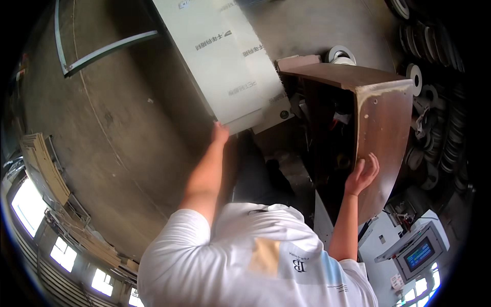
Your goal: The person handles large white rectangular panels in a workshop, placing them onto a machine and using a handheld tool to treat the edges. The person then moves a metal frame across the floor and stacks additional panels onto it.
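Observation:
A long white panel (220, 66) with printed film on it reaches away from me, up to the top of the view. My left hand (220, 133) is closed on its near left corner, the fingertips partly hidden by the panel. On my right stands a brown wooden cabinet (386, 133), open toward the panel and dark inside. My right hand (362, 176) is at the cabinet's side board, near its front edge, with fingers apart and slightly bent. It holds nothing; whether the palm touches the wood I cannot tell.
Rolls of edge strip (447, 138) crowd the floor beyond the cabinet. At lower right is a machine control screen (419, 254). A metal frame (110, 48) lies on the floor at far left, and stacked boards (48, 169) lean along the left side.

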{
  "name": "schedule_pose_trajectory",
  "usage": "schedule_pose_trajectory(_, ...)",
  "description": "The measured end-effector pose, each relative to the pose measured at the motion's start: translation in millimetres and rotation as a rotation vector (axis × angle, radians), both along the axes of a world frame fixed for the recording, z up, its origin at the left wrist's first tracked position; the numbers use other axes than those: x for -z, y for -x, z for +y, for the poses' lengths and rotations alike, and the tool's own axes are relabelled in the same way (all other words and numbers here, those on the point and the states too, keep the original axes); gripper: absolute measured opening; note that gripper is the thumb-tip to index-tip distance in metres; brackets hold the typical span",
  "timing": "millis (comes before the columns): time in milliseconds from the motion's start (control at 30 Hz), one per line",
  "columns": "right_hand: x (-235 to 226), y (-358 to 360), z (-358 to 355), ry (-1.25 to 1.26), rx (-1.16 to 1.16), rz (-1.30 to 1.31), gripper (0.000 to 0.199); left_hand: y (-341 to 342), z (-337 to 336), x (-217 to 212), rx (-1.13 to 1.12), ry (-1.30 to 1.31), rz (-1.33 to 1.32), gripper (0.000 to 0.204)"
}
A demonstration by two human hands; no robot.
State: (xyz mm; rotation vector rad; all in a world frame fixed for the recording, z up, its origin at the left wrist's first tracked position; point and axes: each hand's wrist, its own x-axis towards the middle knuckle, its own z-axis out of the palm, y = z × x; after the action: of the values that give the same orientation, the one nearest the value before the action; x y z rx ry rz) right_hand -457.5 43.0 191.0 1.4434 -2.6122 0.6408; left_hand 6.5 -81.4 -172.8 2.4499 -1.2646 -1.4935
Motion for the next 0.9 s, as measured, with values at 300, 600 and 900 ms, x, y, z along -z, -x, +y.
schedule_pose_trajectory(300, 246.6, -175.7, -126.7, -0.558, -0.166, -0.919, 0.030, -29.9, -11.7, 0.6, -0.057, -0.066, 0.005, 0.063)
schedule_pose_trajectory(600, 409.5, -198.2, -156.6, -0.856, -0.049, -0.970, 0.061, -65.9, -18.9, 19.1, -0.137, -0.119, 0.195, 0.073)
schedule_pose_trajectory(900, 302.9, -192.1, -153.2, -0.733, -0.086, -1.060, 0.044, -61.4, -28.0, -27.2, -0.526, -0.042, 0.492, 0.072)
